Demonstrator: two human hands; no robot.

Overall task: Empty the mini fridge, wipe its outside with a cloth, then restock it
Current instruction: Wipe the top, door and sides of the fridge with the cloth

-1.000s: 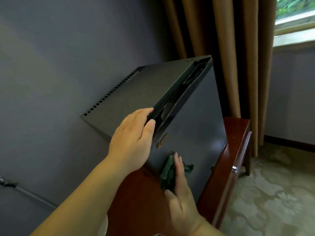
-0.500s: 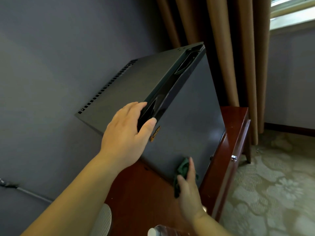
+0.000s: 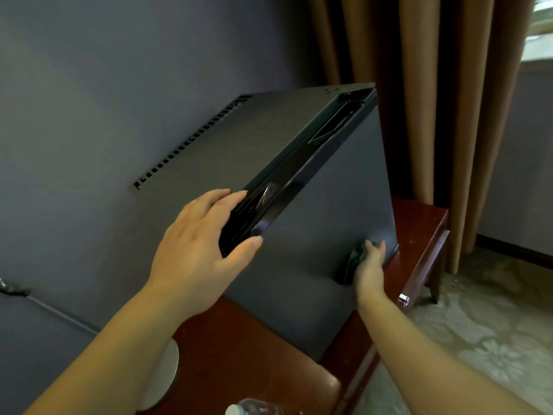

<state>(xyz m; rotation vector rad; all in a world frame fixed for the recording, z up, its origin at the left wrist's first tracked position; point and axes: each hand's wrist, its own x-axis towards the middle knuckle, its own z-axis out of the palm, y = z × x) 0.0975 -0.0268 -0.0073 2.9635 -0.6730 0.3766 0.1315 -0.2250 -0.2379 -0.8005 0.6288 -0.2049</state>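
The dark grey mini fridge [image 3: 314, 235] stands on a reddish wooden table [image 3: 257, 354], its door closed. My left hand [image 3: 197, 253] rests on the fridge's top front edge, fingers over the top and thumb against the door. My right hand [image 3: 369, 269] presses a crumpled green cloth [image 3: 354, 259] flat against the lower right part of the door, fingers straight. The cloth shows only at the hand's left side.
A clear water bottle's cap and shoulder [image 3: 251, 408] peek in at the bottom edge. A pale round object [image 3: 163, 375] sits on the table's left. Brown curtains [image 3: 434, 100] hang behind the fridge; a grey wall lies left, patterned floor [image 3: 493, 339] right.
My right hand has slid the cloth rightward across the door, from near its lower middle to its lower right corner. My left hand has stayed on the top front edge.
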